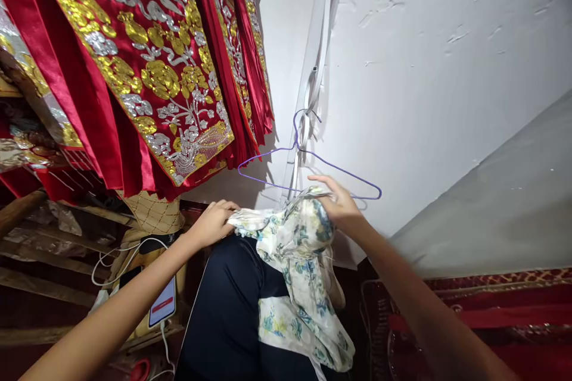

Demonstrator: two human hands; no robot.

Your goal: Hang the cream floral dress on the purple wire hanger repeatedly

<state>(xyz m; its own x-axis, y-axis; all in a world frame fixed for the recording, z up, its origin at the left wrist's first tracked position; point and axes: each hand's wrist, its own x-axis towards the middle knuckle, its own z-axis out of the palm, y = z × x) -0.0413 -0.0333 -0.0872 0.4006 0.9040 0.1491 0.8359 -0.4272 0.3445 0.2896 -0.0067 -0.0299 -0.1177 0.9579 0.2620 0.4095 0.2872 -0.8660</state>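
Observation:
A cream blouse with blue, green and yellow flowers lies gathered across my lap, over dark trousers. At its upper left edge, my left hand pinches the cloth with bent fingers. My right hand grips the upper right part; its index finger stretches out along the top and the other fingers are partly hidden by the folds. Just beyond the blouse, a purple wire hanger hangs by its hook from a white strip on the wall, bare of clothing.
Red garments with gold and silver sequins hang at the upper left. Below them, a lit phone with a white cable rests near wooden slats. A white wall rises ahead; red patterned fabric lies at the lower right.

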